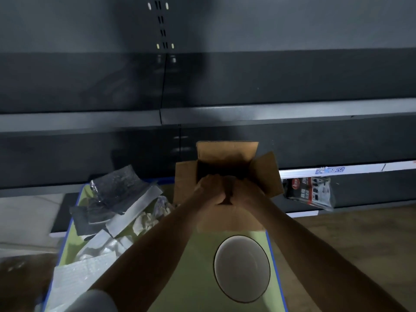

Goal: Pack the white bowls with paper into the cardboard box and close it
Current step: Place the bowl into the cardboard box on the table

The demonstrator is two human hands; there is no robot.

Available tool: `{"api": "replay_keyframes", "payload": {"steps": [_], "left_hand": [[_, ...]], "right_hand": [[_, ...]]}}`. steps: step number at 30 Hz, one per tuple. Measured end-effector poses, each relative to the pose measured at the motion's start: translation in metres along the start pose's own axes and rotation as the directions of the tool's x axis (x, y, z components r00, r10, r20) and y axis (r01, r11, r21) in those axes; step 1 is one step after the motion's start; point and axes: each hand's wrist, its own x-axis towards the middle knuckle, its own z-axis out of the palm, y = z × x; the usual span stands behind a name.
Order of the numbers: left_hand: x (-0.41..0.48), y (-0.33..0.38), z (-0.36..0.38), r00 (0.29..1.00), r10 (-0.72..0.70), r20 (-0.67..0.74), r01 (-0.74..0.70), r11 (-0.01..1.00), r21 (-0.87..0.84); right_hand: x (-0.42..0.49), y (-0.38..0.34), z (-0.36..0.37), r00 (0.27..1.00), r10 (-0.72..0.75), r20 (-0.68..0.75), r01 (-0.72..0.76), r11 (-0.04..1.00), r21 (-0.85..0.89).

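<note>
An open cardboard box (265, 174) stands at the far end of the green table (193, 266), its flaps spread outward. My left hand (209, 188) and my right hand (246, 190) meet side by side at the box's near rim. Their fingers curl over the fold of the near flap (231, 219), which hangs toward me. The box's inside is dark and its contents are hidden. One white bowl (242, 267) sits upright on the table in front of the box, between my forearms and apart from both hands. Crumpled white paper (144, 221) lies to the left.
A heap of grey and white wrapping sheets and bubble wrap (112, 199) covers the table's left side. Dark metal shelving (202, 115) rises just behind the box. A packaged item (310, 192) hangs at the right under a white shelf rail. The floor to the right is wooden.
</note>
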Motion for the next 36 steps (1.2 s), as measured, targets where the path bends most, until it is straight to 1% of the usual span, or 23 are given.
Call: {"api": "replay_keyframes", "payload": {"steps": [1, 3, 4, 6, 8, 12, 14, 15, 17, 19, 20, 22, 23, 24, 26, 29, 31, 32, 34, 36], "left_hand": [[0.002, 0.004, -0.003, 0.999, -0.006, 0.041, 0.007, 1.0, -0.007], [0.007, 0.007, -0.003, 0.993, -0.018, 0.118, 0.024, 0.998, -0.055], [0.008, 0.007, -0.002, 0.992, -0.005, 0.129, 0.016, 0.996, -0.085], [0.013, 0.003, 0.004, 0.985, -0.045, 0.165, 0.069, 0.988, -0.141], [0.017, 0.0, 0.01, 0.979, -0.101, 0.179, 0.132, 0.976, -0.174], [0.019, -0.001, 0.014, 0.968, -0.168, 0.188, 0.21, 0.949, -0.236], [0.019, -0.001, 0.014, 0.964, -0.187, 0.19, 0.236, 0.931, -0.28], [0.018, 0.0, 0.013, 0.964, -0.195, 0.18, 0.241, 0.927, -0.288], [0.015, 0.002, 0.01, 0.961, -0.235, 0.142, 0.269, 0.909, -0.319], [0.015, 0.002, 0.009, 0.955, -0.274, 0.11, 0.295, 0.897, -0.329], [0.014, 0.002, 0.009, 0.952, -0.291, 0.097, 0.306, 0.893, -0.329], [0.011, 0.005, 0.007, 0.949, -0.308, 0.074, 0.315, 0.893, -0.323], [0.01, 0.007, 0.005, 0.951, -0.302, 0.062, 0.306, 0.903, -0.301], [0.007, 0.008, 0.003, 0.957, -0.287, 0.048, 0.29, 0.92, -0.263], [0.004, 0.01, -0.005, 0.97, -0.243, 0.012, 0.242, 0.955, -0.172], [-0.006, 0.012, -0.023, 0.991, -0.112, -0.077, 0.109, 0.993, -0.039], [-0.014, 0.013, -0.033, 0.992, -0.047, -0.117, 0.045, 0.999, -0.021], [-0.018, 0.012, -0.036, 0.99, -0.043, -0.137, 0.039, 0.999, -0.029], [-0.021, 0.007, -0.039, 0.984, -0.077, -0.164, 0.065, 0.995, -0.075], [-0.025, 0.0, -0.042, 0.971, -0.141, -0.191, 0.123, 0.987, -0.106]], "right_hand": [[0.004, -0.001, 0.001, 1.0, 0.007, 0.015, -0.007, 0.999, 0.031], [0.01, -0.001, 0.004, 1.0, 0.013, -0.015, -0.011, 0.992, 0.129], [0.012, 0.0, 0.004, 0.999, 0.018, -0.041, -0.012, 0.988, 0.156], [0.012, -0.002, 0.002, 0.998, 0.04, -0.044, -0.033, 0.988, 0.15], [0.012, -0.005, 0.0, 0.997, 0.073, -0.024, -0.068, 0.987, 0.146], [0.014, -0.007, -0.001, 0.99, 0.133, -0.035, -0.122, 0.967, 0.223], [0.017, -0.004, 0.003, 0.986, 0.144, -0.081, -0.117, 0.954, 0.275], [0.017, -0.004, 0.006, 0.982, 0.147, -0.116, -0.103, 0.942, 0.32], [0.017, -0.003, 0.011, 0.962, 0.127, -0.242, -0.065, 0.966, 0.249], [0.017, -0.002, 0.014, 0.942, 0.131, -0.309, -0.062, 0.973, 0.222], [0.017, -0.002, 0.012, 0.943, 0.128, -0.306, -0.071, 0.979, 0.189], [0.017, -0.006, 0.009, 0.949, 0.159, -0.273, -0.088, 0.963, 0.253], [0.014, -0.007, 0.006, 0.954, 0.196, -0.227, -0.128, 0.951, 0.283], [0.012, -0.008, 0.003, 0.961, 0.201, -0.189, -0.148, 0.954, 0.259], [0.006, -0.01, -0.005, 0.962, 0.2, -0.187, -0.165, 0.969, 0.186], [-0.005, -0.01, -0.017, 0.969, 0.183, -0.168, -0.146, 0.966, 0.213], [-0.009, -0.012, -0.02, 0.962, 0.181, -0.204, -0.144, 0.973, 0.181], [-0.01, -0.012, -0.02, 0.956, 0.176, -0.234, -0.142, 0.978, 0.154], [-0.013, -0.013, -0.024, 0.946, 0.142, -0.291, -0.115, 0.987, 0.109], [-0.021, -0.013, -0.03, 0.932, 0.095, -0.349, -0.083, 0.995, 0.048]]}}
